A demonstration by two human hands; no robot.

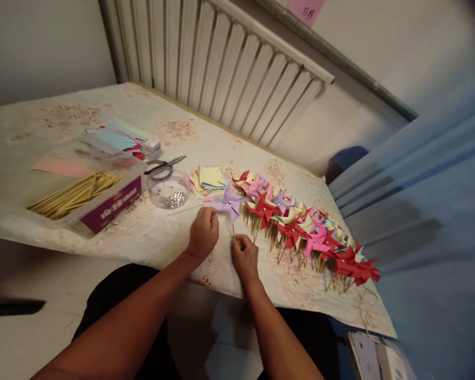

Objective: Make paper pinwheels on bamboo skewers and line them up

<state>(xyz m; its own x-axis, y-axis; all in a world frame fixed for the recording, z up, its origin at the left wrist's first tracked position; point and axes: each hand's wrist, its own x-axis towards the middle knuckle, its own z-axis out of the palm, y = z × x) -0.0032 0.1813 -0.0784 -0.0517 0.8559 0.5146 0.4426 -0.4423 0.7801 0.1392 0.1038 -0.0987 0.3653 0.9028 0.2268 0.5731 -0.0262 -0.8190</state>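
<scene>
A light purple paper pinwheel (231, 203) on a thin stick stands up between my two hands. My right hand (246, 257) is closed around its stick, below the blades. At the left edge of the blades is my left hand (204, 232), its fingers curled in a pinch touching or very near the paper; the fingertips are partly hidden. Just beyond lies a stack of cut paper squares (210, 178), a yellow one on top. A round clear dish (168, 191) holds small shiny metal pieces. To the right, many finished pinwheels (293, 232) in red, pink, purple and cream lie in rows.
A clear plastic box (131, 174) of thin sticks (77, 193) sits at the left on the flowered tablecloth (178, 128). Scissors (164, 166), a small white box (152, 145) and coloured paper (114, 136) lie behind. A radiator (221, 68) and a blue curtain (419, 211) border the table.
</scene>
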